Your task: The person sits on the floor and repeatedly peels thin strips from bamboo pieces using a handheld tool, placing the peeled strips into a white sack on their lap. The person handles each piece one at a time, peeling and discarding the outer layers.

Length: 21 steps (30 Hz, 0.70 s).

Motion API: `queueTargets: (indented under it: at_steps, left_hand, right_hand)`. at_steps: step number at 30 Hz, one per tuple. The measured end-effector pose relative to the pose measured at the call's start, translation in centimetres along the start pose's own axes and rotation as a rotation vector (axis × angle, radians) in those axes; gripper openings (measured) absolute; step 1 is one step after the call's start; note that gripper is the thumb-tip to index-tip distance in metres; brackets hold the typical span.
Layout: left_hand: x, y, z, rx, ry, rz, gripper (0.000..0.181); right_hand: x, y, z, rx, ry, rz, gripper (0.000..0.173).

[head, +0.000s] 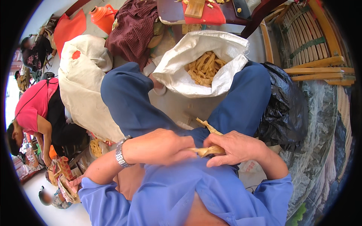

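A twisted tan strip of dried fibrous material [208, 151] stretches between my two hands, low in front of my lap. My left hand [161, 145], with a metal-band wristwatch [122, 152] at its wrist, grips one end; its fingers are slightly blurred. My right hand [234, 148] has the strip between its curled fingers, thumb standing apart. Beyond its knuckles a loose length of tan strip [209, 125] sticks up towards my knees. Between my blue-trousered knees a white woven sack [175, 60], rolled open, holds a heap of similar tan strips [206, 69].
A black plastic bag [285, 107] lies right of my leg, near a folded wooden slatted chair [311, 34]. Left are a cream cloth-covered bundle [82, 82] and a bending person in pink [36, 104]. A dark stool [171, 11] with a wooden block [195, 8] stands ahead.
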<state>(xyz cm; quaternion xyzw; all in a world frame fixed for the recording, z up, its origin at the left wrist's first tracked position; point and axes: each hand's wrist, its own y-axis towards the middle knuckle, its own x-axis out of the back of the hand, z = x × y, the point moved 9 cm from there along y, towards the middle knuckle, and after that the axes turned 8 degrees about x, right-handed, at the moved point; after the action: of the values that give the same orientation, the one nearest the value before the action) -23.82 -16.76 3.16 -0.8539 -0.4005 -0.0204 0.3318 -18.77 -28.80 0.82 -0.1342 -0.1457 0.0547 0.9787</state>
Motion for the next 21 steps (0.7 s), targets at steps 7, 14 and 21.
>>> queueTargets:
  at_steps: [7, 14, 21]
  left_hand:
    - [1.2, 1.2, -0.5, -0.145, -0.023, -0.038, 0.035]
    - [3.0, 1.7, 0.5, -0.169, -0.13, 0.085, 0.032]
    - [13.9, 5.5, 3.2, -0.082, -0.248, -0.275, 0.025]
  right_hand:
    - [0.1, 1.8, 1.6, 0.027, 0.073, 0.047, 0.037]
    - [2.7, 2.1, 1.5, -0.031, 0.041, 0.18, 0.031]
    - [14.2, 4.6, -1.2, -0.101, 0.009, -0.231, 0.025]
